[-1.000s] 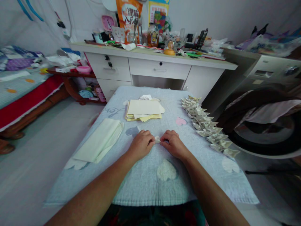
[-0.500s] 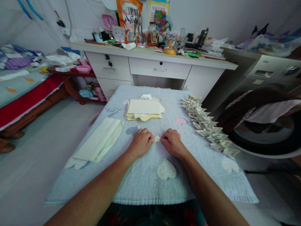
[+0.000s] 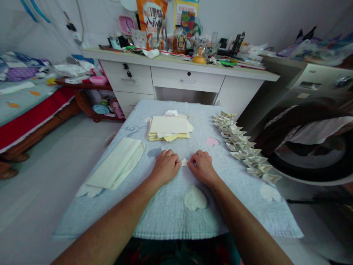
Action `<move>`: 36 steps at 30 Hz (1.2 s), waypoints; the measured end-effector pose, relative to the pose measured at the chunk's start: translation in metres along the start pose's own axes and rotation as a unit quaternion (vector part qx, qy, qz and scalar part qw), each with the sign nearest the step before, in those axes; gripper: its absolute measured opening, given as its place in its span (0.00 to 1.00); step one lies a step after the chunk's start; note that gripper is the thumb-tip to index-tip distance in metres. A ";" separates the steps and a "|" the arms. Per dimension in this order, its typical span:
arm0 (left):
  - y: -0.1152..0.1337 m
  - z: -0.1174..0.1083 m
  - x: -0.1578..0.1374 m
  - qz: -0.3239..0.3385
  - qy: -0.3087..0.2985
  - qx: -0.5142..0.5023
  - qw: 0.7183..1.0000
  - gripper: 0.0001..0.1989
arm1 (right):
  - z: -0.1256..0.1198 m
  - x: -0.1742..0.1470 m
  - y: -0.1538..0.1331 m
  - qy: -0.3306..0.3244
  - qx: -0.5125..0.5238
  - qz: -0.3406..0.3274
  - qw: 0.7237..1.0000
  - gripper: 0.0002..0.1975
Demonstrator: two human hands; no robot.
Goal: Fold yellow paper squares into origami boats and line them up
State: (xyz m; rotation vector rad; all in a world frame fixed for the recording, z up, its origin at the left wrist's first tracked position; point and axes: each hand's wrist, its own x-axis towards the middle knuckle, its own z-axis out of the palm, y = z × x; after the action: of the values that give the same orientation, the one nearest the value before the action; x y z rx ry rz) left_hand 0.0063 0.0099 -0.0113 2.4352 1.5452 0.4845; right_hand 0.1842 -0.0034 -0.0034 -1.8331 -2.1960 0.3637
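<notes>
A small folded piece of cream paper (image 3: 184, 162) lies between my hands, low over the cloth-covered table (image 3: 171, 213). My left hand (image 3: 167, 166) pinches its left end, fingers closed. At the opposite end my right hand (image 3: 202, 166) is closed too, thumb and fingertips on the paper. Most of the paper's edges are hidden by my fingers. Beyond the hands sits a stack of cream and yellow paper sheets (image 3: 169, 125). Folded paper boats (image 3: 239, 141) stand in a long row along the right side of the table.
A folded pale-green cloth or sheet (image 3: 117, 163) lies at the table's left. A crumpled white paper (image 3: 171, 113) rests behind the stack. Past the table stands a white desk (image 3: 187, 79) crowded with jars and packets. A washing machine (image 3: 311, 84) is at the right, a bed (image 3: 30, 99) at the left.
Both hands stay in nearly the same place, still on the small paper. Its visible part looks slightly narrower between the fingertips.
</notes>
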 end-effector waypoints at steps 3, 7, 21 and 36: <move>0.000 0.000 -0.001 -0.027 0.002 0.009 1.000 0.07 | 0.000 0.000 -0.001 0.004 -0.006 0.001 1.000 0.09; 0.000 0.001 -0.002 -0.046 0.001 0.009 0.999 0.07 | 0.001 0.000 -0.002 0.005 -0.018 0.004 1.000 0.09; -0.012 -0.007 0.005 -0.015 -0.023 -0.107 0.994 0.07 | 0.001 -0.001 -0.001 0.010 -0.025 -0.009 1.000 0.07; -0.013 0.004 0.013 0.085 -0.043 -0.125 0.988 0.13 | -0.001 -0.001 0.001 0.003 -0.010 0.000 1.000 0.06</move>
State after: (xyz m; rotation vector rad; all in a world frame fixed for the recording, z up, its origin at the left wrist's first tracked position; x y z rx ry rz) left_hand 0.0020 0.0272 -0.0173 2.3677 1.1697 0.5581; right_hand 0.1857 -0.0040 -0.0026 -1.8427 -2.2020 0.3379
